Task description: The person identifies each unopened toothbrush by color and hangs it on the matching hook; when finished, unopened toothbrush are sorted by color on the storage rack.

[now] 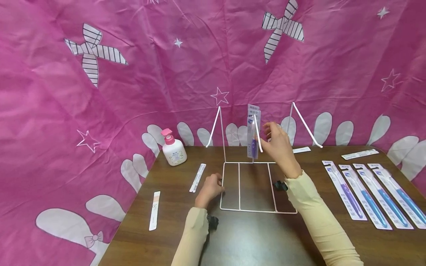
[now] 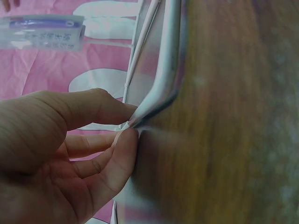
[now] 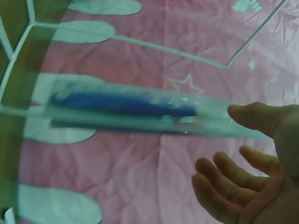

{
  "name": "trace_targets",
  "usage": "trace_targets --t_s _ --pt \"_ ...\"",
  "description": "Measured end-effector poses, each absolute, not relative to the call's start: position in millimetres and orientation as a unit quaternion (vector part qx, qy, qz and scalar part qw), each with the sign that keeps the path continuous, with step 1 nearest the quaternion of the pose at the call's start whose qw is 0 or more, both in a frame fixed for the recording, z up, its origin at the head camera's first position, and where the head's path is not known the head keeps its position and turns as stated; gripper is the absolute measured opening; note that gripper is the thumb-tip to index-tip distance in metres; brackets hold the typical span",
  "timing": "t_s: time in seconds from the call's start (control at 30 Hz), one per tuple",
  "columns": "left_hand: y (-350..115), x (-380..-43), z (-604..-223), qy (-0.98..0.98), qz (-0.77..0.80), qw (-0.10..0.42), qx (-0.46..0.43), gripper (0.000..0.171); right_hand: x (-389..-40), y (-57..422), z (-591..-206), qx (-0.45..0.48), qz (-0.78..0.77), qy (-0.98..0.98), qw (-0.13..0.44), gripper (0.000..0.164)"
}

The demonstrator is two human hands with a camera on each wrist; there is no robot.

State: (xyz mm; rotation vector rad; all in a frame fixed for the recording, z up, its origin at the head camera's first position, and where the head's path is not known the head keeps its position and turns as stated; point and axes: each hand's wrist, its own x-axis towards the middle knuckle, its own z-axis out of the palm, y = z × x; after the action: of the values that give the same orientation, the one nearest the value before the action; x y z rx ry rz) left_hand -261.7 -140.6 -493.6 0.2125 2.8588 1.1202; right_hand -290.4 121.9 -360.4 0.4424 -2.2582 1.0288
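Head view, and from the left: the left hand (image 1: 213, 186) pinches the white wire rack (image 1: 246, 211) by its side rail, likely light and apt to skid. Centre, packaged toothbrushes (image 1: 249, 142) hang on the middle prong: probably featherlight, stiffish, slick, best pinched by the edges. Just right, the right hand (image 1: 279, 146), fingers spread; thumb contact, can't tell!
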Motion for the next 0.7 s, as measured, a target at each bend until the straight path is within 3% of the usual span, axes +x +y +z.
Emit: trace_targets --t_s 0.4,0.7 --pt "-141 -263 -497 0.922 0.378 0.033 0.075 0.038 -276 192 -403 0.165 0.320 -0.913 0.191 0.022" --pt "-142 -262 -495 0.923 0.375 0.027 0.075 0.039 -265 251 -417 0.102 0.270 -0.947 0.141 0.029"
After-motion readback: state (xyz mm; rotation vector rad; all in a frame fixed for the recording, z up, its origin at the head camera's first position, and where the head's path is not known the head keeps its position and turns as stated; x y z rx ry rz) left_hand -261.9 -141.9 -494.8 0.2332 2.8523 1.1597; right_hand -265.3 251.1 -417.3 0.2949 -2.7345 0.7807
